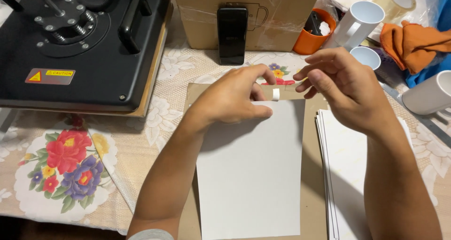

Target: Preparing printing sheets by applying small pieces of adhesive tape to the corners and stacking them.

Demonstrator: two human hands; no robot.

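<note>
Surface: table under a beige lace-pattern tablecloth (141, 141) with printed flower clusters in red, purple and yellow. No walls or floor visible beyond the table edge at lower left, which is dark.

Black heat press (80, 42), largest item, sits well to the far left of the left fingers, on a thin board; yellow-and-orange warning sticker on its base.

Cardboard box (249, 14) stands beyond the fingers at the far edge; a black phone (232, 33) leans upright against its front.

Brown cardboard sheet (310, 174) lies flat beneath both hands. On it, a white paper sheet (249, 174) runs from the fingers back toward the person. Stack of white sheets (343, 165) lies under the right forearm, just beside the single sheet.

White mugs: one (359, 16) beyond the right fingers, one (366, 56) just past the right knuckles, one (430, 94) to the right. Orange cup (307, 42) near the box. Orange cloth (413, 40) at far right. Tape roll (397, 0) at the top right.

Left hand (232, 99): fingers curled, pressing down on the top edge of the white paper sheet.

Right hand (343, 85): thumb and forefinger pinched together; whether they touch the tape is not clear.

Small curled white tape piece (276, 94) stands between the two sets of fingertips, at the sheet's top edge.
</note>
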